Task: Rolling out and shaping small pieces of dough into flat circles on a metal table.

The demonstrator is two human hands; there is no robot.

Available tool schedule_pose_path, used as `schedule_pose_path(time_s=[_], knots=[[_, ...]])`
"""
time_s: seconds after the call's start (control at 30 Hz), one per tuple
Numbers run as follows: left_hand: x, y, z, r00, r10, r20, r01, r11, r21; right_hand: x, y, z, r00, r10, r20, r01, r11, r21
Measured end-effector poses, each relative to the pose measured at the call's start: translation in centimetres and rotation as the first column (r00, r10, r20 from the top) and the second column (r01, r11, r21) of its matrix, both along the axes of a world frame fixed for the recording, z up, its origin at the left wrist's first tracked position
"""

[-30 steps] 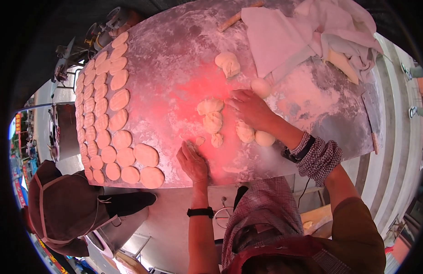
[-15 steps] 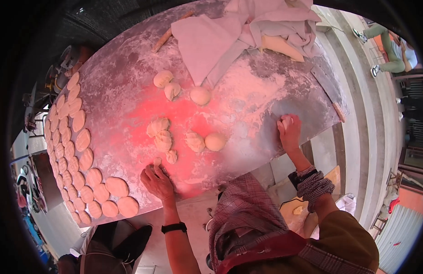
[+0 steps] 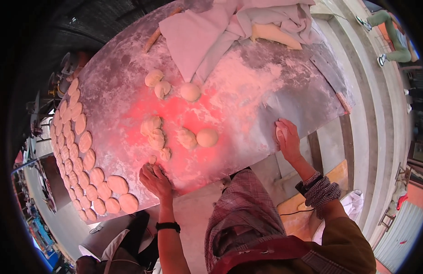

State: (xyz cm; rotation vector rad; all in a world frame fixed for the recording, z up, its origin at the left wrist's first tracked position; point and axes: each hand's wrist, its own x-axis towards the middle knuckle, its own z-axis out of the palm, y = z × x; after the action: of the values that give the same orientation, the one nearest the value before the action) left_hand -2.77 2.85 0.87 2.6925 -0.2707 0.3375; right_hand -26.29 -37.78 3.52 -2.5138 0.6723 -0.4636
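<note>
My left hand (image 3: pixel 155 180) rests on the floury table near its front edge, fingers curled round a piece of dough (image 3: pixel 152 159); only the tip of that dough shows. At the right, my right hand (image 3: pixel 289 139) is cupped over a dough ball (image 3: pixel 280 131), pressing it on a greyish bare patch; most of the ball is hidden. Between my hands lie a smooth dough ball (image 3: pixel 207 137) and a creased dough lump (image 3: pixel 187 138) beside it. Several folded dough lumps (image 3: pixel 155 139) form a row just beyond my left hand.
Several flat dough rounds (image 3: pixel 117 184) cover the left end of the table. Farther back are more dough lumps (image 3: pixel 154 78), a rolling pin (image 3: pixel 152 40) and a crumpled cloth (image 3: pixel 193 36). A long blade with a wooden handle (image 3: pixel 343 101) lies by the right edge. Another person (image 3: pixel 129 242) is at lower left.
The view has shifted a little, so the table's things sit slightly farther left. My right hand has rolled over its dough, fingers now more forward. My left hand stays by the same lumps.
</note>
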Motion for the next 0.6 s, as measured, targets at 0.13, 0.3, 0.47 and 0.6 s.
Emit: schedule_pose_path(time_s=[0.13,0.3,0.47,0.6], knots=[[-0.1,-1.2,-0.4,1.000,-0.013,-0.017,0.013,1.000,0.017,3.4,-9.8,-1.4,0.945,-0.319,0.075,0.324,0.874,-0.362],[-0.4,-0.7,0.1,0.999,0.015,-0.047,-0.015,1.000,0.011,7.0,-8.3,-1.5,0.951,-0.285,0.123,0.311,0.877,-0.367],[0.1,-1.0,-0.1,0.999,0.008,-0.039,-0.007,1.000,0.030,4.7,-7.7,-0.5,0.940,-0.289,0.183,0.262,0.952,0.158],[-0.2,-1.1,-0.1,1.000,0.005,-0.013,-0.004,0.999,0.037,3.1,-6.2,3.1,0.968,-0.206,0.146,0.172,0.961,0.214]])
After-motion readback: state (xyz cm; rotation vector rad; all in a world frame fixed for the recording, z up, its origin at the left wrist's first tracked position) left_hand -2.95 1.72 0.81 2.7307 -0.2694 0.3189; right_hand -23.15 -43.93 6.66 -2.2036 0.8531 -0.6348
